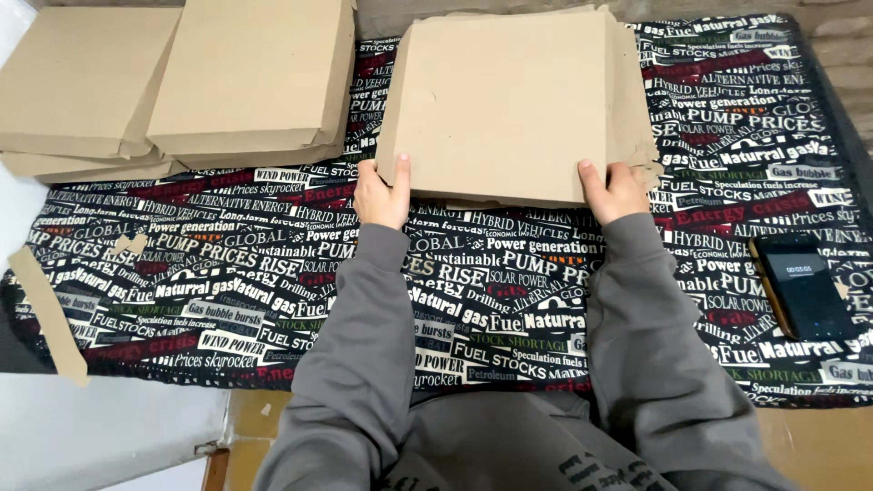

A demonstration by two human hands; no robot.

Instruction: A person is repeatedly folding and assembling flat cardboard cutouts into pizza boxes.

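Observation:
A folded brown cardboard box lies flat on the printed black cloth, on top of another flat cardboard sheet whose torn edge shows at its right. My left hand grips the box's near left corner, thumb on top. At the near right corner, my right hand holds the edge the same way. Both arms wear grey sleeves.
Flat cardboard boxes are stacked at the far left. A dark phone with a lit screen lies at the right. A cardboard strip and small scraps sit at the left edge. A brick wall runs behind.

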